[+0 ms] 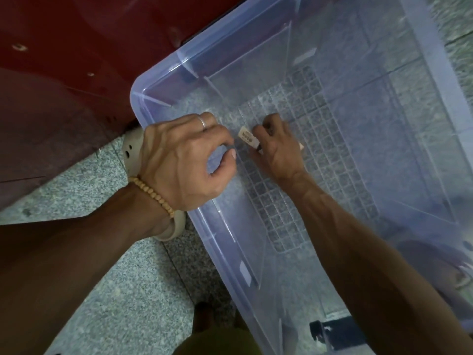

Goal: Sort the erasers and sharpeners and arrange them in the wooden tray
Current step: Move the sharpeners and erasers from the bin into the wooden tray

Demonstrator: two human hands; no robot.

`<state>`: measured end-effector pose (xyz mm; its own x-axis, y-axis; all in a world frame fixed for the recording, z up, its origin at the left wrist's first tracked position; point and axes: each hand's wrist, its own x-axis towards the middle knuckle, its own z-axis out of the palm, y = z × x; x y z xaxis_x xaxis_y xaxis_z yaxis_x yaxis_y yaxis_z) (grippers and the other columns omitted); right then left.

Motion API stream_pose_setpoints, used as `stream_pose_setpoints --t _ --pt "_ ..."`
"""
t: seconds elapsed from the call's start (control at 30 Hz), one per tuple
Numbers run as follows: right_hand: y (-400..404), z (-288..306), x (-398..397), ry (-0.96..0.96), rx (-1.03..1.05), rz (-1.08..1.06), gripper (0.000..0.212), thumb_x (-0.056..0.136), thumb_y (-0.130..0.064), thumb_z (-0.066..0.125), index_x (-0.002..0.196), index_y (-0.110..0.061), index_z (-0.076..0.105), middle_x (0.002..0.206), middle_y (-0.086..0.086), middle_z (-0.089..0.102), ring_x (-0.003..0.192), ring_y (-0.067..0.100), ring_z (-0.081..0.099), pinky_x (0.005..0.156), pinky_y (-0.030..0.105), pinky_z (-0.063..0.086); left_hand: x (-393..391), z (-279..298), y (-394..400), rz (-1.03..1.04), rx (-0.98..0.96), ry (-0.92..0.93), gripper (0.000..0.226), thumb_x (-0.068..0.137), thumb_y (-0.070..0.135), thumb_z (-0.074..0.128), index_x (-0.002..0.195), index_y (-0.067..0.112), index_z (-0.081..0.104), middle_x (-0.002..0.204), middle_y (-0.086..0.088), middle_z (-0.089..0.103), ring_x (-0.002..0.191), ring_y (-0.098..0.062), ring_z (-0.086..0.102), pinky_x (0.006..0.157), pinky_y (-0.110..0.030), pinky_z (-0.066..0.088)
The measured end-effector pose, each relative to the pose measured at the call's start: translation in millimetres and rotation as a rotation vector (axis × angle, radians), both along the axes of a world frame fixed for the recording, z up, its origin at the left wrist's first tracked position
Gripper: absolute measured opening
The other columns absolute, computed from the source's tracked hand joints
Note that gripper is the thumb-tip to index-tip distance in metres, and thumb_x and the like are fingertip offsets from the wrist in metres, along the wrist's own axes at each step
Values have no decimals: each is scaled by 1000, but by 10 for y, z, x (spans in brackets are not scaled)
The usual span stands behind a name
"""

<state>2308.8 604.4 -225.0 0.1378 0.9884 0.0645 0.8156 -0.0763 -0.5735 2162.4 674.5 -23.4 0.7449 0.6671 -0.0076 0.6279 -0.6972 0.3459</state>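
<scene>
Both my hands reach into a large clear plastic bin [158,80] that stands on a speckled stone floor. My right hand [277,147] grips a small white eraser with dark print [246,137] near the bin's gridded bottom; another pale piece shows at its far side [301,146]. My left hand [184,160] hovers just left of the eraser with fingers and thumb curled and nothing between them. It wears a ring and a bead bracelet. No wooden tray or sharpener is in view.
A dark red piece of furniture [64,73] stands at the upper left, close against the bin's corner. Grey speckled floor [122,278] lies at the lower left. A dark object [332,331] sits by the bin's near edge.
</scene>
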Motion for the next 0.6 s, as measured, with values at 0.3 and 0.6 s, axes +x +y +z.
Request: stream_pose_setpoints --t 0.3,0.6 --pt "-481 409 198 238 -151 -488 29 78 -16 78 98 -3 62 105 15 60 75 34 61 58 34 42 -5 -5 3 13 -5 -22 17 84 28 61 80 15 72 77 1 66 65 -20 62 51 -36 47" --pt "-449 413 224 57 -485 -288 56 93 -30 65 145 -23 45 135 17 40 91 40 63 69 44 53 -8 -5 10 5 8 -35 15 83 27 62 80 16 72 77 2 67 66 -18 61 52 -32 47"
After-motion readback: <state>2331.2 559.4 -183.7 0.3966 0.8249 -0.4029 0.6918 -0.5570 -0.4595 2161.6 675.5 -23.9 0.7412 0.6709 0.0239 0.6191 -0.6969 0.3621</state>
